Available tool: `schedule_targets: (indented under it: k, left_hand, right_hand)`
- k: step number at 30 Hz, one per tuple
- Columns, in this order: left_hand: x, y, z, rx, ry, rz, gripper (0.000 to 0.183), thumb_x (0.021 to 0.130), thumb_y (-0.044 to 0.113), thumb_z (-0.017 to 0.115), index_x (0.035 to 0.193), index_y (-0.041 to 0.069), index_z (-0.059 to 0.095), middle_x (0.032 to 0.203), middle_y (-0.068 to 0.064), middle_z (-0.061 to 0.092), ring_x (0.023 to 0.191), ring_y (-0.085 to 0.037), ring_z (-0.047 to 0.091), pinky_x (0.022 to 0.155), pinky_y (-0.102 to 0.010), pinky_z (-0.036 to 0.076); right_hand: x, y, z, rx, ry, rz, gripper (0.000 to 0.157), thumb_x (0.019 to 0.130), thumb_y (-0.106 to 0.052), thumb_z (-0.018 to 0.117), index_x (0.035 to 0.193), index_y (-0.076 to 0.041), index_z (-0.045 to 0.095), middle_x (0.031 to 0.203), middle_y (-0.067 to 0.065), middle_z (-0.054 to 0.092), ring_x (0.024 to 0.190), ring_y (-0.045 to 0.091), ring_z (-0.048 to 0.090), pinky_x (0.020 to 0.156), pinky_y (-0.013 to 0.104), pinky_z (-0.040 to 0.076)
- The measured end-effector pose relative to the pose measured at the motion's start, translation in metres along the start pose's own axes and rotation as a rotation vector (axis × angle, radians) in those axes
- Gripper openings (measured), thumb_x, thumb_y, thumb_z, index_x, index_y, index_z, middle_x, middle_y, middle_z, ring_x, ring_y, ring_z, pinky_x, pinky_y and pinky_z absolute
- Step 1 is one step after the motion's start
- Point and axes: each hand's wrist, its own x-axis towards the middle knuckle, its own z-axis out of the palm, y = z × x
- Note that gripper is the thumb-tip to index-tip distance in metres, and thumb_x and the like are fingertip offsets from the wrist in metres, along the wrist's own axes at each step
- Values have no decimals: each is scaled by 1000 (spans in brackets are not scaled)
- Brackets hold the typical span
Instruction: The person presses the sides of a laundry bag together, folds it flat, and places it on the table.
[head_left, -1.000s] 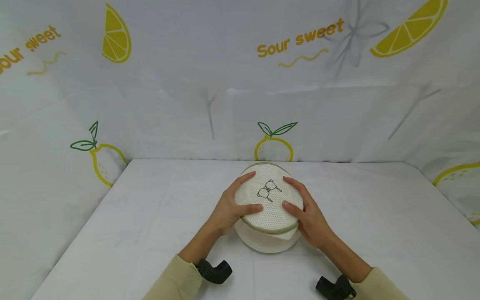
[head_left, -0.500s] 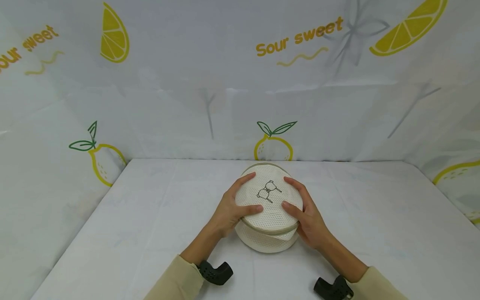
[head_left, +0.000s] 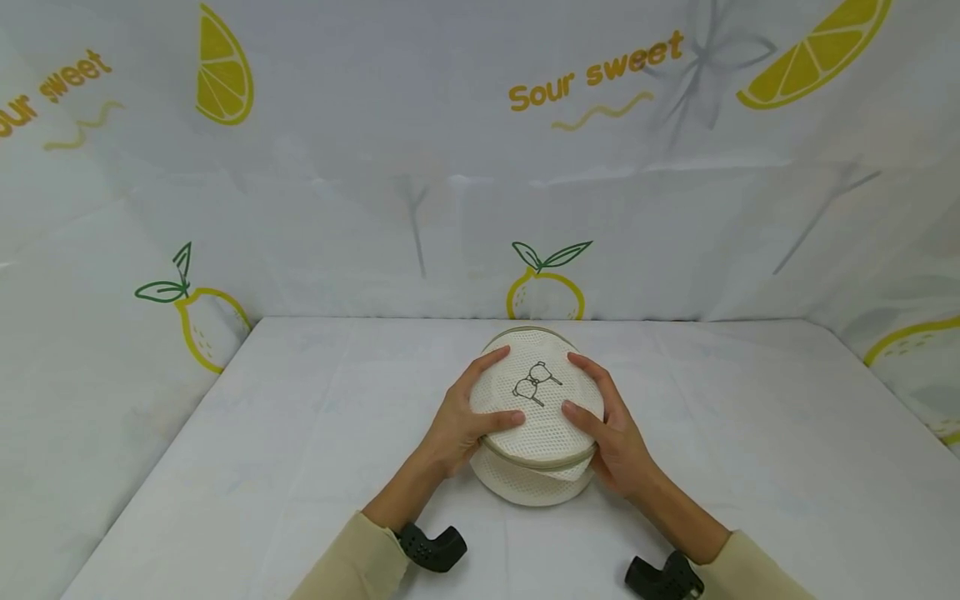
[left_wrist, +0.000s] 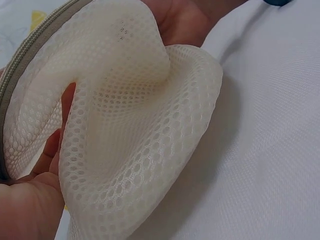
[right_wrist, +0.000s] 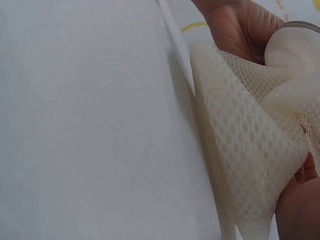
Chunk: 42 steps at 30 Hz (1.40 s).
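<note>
A round, cream mesh laundry bag (head_left: pixel 536 437) with an olive zip round its edge is held tilted over the table. A small line drawing like a pair of glasses marks its top. My left hand (head_left: pixel 459 423) grips the left side, thumb on the top face. On the opposite side my right hand (head_left: pixel 621 439) grips it likewise, thumb and forefinger on the mesh. Below the zip the bag's soft lower part sags close over the table. Folds in this mesh (left_wrist: pixel 135 145) show in the left wrist view, with the zip (left_wrist: pixel 20 65) at the left.
A white cloth (head_left: pixel 360 392) covers the table. Behind it hangs a pale sheet (head_left: pixel 337 225) printed with lemons and lettering. Black wrist cameras (head_left: pixel 433 549) are strapped at both sleeves.
</note>
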Motion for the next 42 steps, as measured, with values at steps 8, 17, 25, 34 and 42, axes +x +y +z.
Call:
schedule_targets:
  k: [8,17,25,34,42]
  left_hand:
    - [0,-3,0,-63,-21,-9,87,73,-3,80,146,25,40,150,-7,24,124,-29,45,90,-37,49]
    - [0,-2,1,-91,-54,-18,86,75,-3,79,146,25,38,149,-10,24,121,-30,49,88,-40,50]
    - [0,-4,1,-112,-65,-22,86,77,-4,77,147,24,36,150,-10,23,121,-31,49,87,-40,51]
    - [0,-5,2,-129,-62,-30,86,77,-6,75,147,24,35,149,-11,24,119,-30,50,86,-39,51]
    - [-1,-2,-2,-72,-37,-38,80,79,-3,74,146,21,38,148,-12,26,119,-29,49,86,-36,51]
  right_hand:
    - [0,0,0,-5,3,1,60,99,-1,44,151,-14,15,148,16,18,112,23,57,85,35,52]
    - [-2,1,-1,-16,2,21,60,100,-4,43,151,-18,15,150,14,16,112,23,56,85,34,52]
    - [-3,1,-1,6,-5,29,60,101,-4,42,151,-18,13,150,13,14,112,22,56,85,33,52]
    - [-2,2,-4,-6,-12,42,61,101,-6,42,152,-21,12,151,13,12,113,22,56,86,35,51]
    - [1,-1,-4,-40,42,84,60,102,-10,44,152,-20,13,152,10,13,120,21,50,90,33,49]
